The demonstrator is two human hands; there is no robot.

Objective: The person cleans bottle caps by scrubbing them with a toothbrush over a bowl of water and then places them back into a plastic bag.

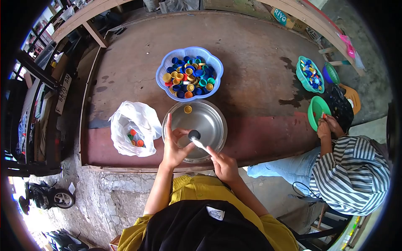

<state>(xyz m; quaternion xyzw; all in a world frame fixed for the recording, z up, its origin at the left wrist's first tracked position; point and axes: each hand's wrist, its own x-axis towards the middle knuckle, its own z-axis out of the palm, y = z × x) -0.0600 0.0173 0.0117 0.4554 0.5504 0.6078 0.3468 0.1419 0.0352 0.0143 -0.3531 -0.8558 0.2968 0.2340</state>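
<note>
Over the steel bowl (216, 125), my left hand (173, 146) holds a dark bottle cap (194, 134) near its thumb and fingertips, index finger raised. My right hand (225, 166) grips a white-handled tool (202, 145), whose far end meets the dark cap. One yellow cap (188, 109) lies inside the steel bowl. Just behind it stands a blue plastic basket (161, 75) full of blue, yellow, green and orange caps. To the left is an open white plastic bag (121, 138) with a few orange, red and green caps.
At the right, a person in a striped top (351, 171) works with both hands over a green bowl (313, 115). Beyond it are a turquoise basket (300, 73) of caps and a purple-green bowl (331, 73). The table's near edge (125, 169) runs before me.
</note>
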